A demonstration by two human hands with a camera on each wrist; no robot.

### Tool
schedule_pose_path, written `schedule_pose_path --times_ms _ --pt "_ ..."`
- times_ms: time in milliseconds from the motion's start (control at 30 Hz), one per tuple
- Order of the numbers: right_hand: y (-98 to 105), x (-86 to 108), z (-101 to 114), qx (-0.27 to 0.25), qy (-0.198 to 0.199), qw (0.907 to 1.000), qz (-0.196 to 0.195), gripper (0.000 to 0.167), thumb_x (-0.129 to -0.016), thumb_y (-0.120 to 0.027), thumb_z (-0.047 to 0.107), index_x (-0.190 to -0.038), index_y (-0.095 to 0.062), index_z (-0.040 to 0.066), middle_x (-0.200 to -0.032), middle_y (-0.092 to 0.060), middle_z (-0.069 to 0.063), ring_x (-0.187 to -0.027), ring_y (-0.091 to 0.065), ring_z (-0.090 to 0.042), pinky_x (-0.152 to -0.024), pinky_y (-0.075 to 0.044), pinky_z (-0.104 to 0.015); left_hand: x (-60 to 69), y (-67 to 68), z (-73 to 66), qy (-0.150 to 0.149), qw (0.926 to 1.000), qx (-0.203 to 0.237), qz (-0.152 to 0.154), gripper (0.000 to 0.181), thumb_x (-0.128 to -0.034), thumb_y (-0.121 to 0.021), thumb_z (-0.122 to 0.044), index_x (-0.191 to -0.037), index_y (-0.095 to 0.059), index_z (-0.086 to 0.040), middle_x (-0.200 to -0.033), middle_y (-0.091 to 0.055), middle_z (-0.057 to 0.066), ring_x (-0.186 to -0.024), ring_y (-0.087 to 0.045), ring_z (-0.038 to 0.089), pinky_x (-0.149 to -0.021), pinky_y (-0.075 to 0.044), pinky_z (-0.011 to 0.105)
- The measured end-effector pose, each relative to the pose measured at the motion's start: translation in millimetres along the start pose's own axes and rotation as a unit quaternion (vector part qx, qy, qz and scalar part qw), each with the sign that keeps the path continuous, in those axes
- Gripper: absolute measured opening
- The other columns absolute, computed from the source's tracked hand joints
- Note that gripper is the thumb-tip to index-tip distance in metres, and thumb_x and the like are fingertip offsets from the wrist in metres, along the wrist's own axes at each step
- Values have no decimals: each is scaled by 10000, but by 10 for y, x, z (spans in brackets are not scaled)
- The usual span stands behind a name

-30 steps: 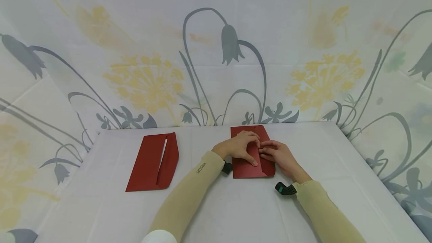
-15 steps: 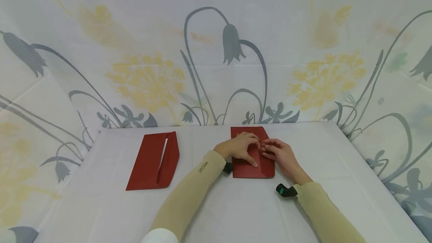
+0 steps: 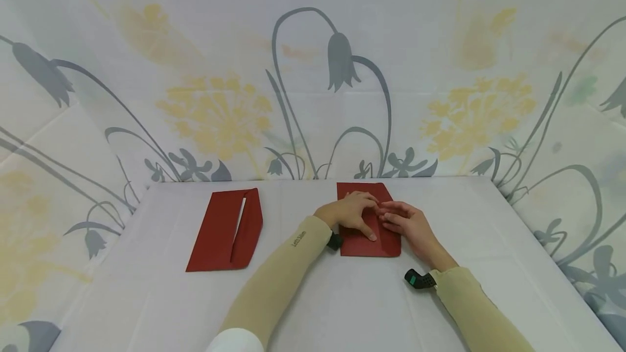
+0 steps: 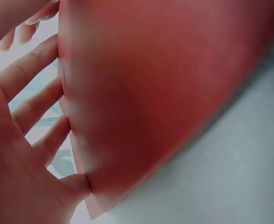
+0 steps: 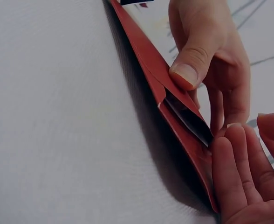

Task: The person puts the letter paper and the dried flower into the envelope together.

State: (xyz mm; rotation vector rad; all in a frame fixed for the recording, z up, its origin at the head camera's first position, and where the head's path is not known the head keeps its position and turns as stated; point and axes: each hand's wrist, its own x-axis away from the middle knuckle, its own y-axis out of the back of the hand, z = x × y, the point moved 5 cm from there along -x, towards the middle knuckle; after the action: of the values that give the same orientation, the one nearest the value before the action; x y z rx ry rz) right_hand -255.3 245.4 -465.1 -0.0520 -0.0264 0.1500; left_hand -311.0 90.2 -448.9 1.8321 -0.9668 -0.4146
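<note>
A red paper envelope lies on the table in front of me, its slot partly open in the right wrist view. My left hand arches over it in the head view, with thumb and fingertips resting on the paper. The left wrist view shows those fingers spread along the envelope's surface. My right hand is at the flap side, and its fingertips touch the flap while its thumb stays apart. Both hands' fingertips nearly meet near the slot. Part of the envelope is hidden under the left hand.
A second red envelope lies to the left, flap unfolded and a pale strip showing in its slot. A white cloth covers the table. Behind it hangs a floral fabric. Black wrist cameras sit below the hands.
The right fingers have shifted slightly at the flap, which looks flatter than one second ago. The left hand stays in place on the envelope. The head view has shifted a little.
</note>
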Motion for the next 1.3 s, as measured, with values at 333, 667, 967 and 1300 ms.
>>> schedule_pose_path --times_ms 333,667,967,1300 --pt "54 68 83 870 246 9956 252 414 -988 -618 105 -1343 -512 -81 -1269 -599 -278 -999 -673 -101 -871 -546 -286 -17 101 -54 90 9999 -68 -16 554 -766 -838 -479 -1224 -660 -224 -1472 -444 -32 -1430 -284 217 -1187 -151 518" --pt "91 213 78 2309 213 9711 571 400 -969 -667 235 -1327 -596 71 -1302 -627 -115 -1148 -605 -167 -911 -480 -201 -7 49 -79 167 9998 -59 41 557 -759 -838 -503 -1218 -661 -242 -1479 -437 -43 -1430 -286 200 -1182 -180 510" --pt "66 251 95 2545 350 9644 631 383 -975 -658 222 -1322 -595 72 -1299 -628 -97 -1187 -591 -272 -916 -461 -189 7 22 -108 79 9995 -280 101 574 -781 -809 -525 -1258 -640 -255 -1484 -430 -40 -1436 -266 201 -1173 -233 469" --pt "53 293 135 2579 280 9649 419 401 -962 -674 273 -1313 -598 95 -1292 -616 -109 -1197 -570 -326 -891 -495 -235 80 118 -237 -367 9972 -630 -153 445 -902 -720 -437 -1283 -622 -228 -1405 -487 -68 -1322 -376 111 -1057 -379 248"
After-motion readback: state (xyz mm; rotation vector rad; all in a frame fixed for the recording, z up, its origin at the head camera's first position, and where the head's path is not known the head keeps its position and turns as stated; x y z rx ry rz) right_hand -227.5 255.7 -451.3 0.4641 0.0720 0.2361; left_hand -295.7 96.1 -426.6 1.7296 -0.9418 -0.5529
